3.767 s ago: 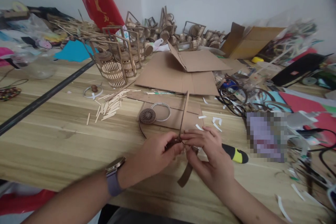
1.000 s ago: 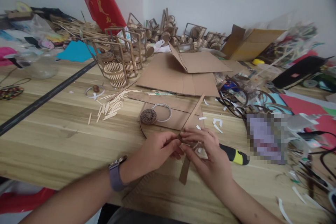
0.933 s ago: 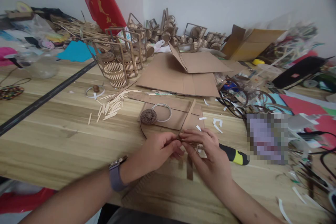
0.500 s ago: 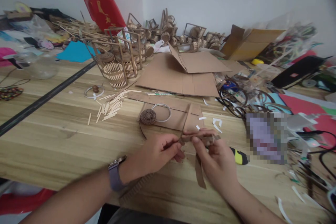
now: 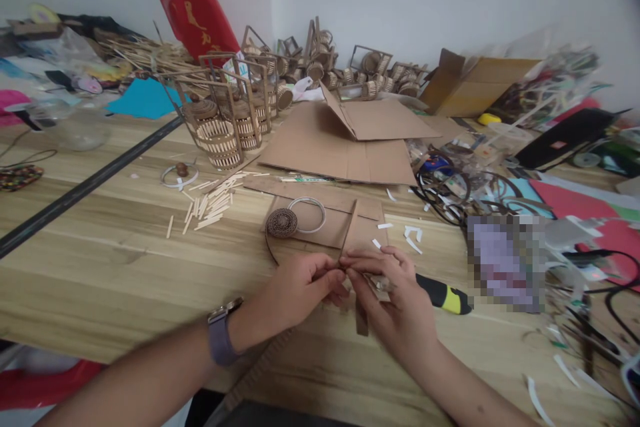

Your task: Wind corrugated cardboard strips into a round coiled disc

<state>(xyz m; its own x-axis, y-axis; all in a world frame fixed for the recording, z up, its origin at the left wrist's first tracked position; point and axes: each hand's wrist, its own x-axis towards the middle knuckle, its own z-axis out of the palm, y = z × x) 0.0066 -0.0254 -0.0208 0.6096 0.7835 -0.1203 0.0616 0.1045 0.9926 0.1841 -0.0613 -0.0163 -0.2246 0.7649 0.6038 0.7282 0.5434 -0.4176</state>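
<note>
My left hand (image 5: 303, 290), with a watch on the wrist, pinches a narrow brown cardboard strip (image 5: 349, 233) that sticks up past the fingertips. Close against it, my right hand (image 5: 403, 303) has its thumb and fingers closed on the strip at the same spot. A loose strip end (image 5: 361, 319) hangs below the right fingers; the joint between the hands is hidden. A crinkled clear scrap shows under the right palm. Beyond the left hand lie a coiled cardboard disc (image 5: 281, 222) and a pale ring (image 5: 325, 215). A black and yellow tool handle (image 5: 445, 295) lies beside the right hand.
Small wooden sticks (image 5: 213, 207) are scattered at left, before little stick-sided baskets (image 5: 220, 143). Folded cardboard (image 5: 320, 147) lies at the centre. Tangled dark strips (image 5: 450, 190), paper scraps and a pixelated purple item (image 5: 505, 263) crowd the right. A black bar (image 5: 100, 180) crosses the left.
My right hand has moved left until its fingertips meet the left ones, and the hanging strip end shifted left with it. More of the tool handle shows. My left hand barely moved.
</note>
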